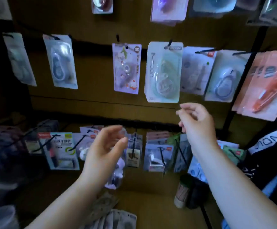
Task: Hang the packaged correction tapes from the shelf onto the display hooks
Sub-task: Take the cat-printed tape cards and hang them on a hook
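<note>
A: Right, hands status?
B: At 1 o'clock the right hand (197, 124) has fingers loosely curled with nothing in them, just below the mint pack (163, 71) on its hook (169, 43). At centre the left hand (104, 149) has fingers curved, thumb apart.
A: Holding anything?
B: Can't tell. A blurred lilac pack (116, 177) sits just behind its palm.
A: Stock?
B: Stack of packaged correction tapes (117, 219) on the shelf (151, 204) at 6 o'clock.
</note>
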Demonstrator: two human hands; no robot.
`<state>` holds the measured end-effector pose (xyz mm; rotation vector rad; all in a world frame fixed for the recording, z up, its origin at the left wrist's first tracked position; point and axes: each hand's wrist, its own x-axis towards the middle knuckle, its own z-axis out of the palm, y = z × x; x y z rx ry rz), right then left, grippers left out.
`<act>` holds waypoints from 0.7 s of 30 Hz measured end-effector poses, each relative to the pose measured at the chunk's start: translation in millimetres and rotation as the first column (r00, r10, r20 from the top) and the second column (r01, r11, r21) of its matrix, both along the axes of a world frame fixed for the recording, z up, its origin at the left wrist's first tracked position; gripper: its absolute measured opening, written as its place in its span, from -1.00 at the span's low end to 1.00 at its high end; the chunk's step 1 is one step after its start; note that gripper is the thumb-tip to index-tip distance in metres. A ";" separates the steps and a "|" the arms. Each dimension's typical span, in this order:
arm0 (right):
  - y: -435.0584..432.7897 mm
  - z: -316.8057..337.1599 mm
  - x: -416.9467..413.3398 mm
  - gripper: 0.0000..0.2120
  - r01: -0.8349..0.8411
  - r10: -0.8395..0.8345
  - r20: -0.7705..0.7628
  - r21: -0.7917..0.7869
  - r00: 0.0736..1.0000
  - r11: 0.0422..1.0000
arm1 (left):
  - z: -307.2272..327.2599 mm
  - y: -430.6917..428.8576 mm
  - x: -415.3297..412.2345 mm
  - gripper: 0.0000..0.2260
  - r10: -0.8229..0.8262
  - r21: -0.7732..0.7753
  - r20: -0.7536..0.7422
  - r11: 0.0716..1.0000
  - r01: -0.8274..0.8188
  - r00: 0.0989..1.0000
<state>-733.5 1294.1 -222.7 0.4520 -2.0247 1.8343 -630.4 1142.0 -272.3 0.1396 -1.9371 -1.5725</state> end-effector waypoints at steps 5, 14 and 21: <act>9.3 -73.0 39.4 -0.72 -0.282 0.261 0.196 0.087 0.945 0.955 | -100.1 -22.5 57.4 -0.75 0.053 0.052 0.258 0.996 -0.068 0.965; -36.8 -245.6 8.3 -0.86 -0.426 0.140 0.734 0.218 0.664 0.878 | -255.2 -47.8 7.1 -0.81 -0.003 0.007 0.803 1.000 -0.004 0.596; -70.8 -380.9 -16.4 -0.78 -0.450 -0.093 0.908 0.289 0.408 0.845 | -344.6 -55.8 -39.2 -0.68 0.071 -0.095 0.901 0.995 0.035 0.427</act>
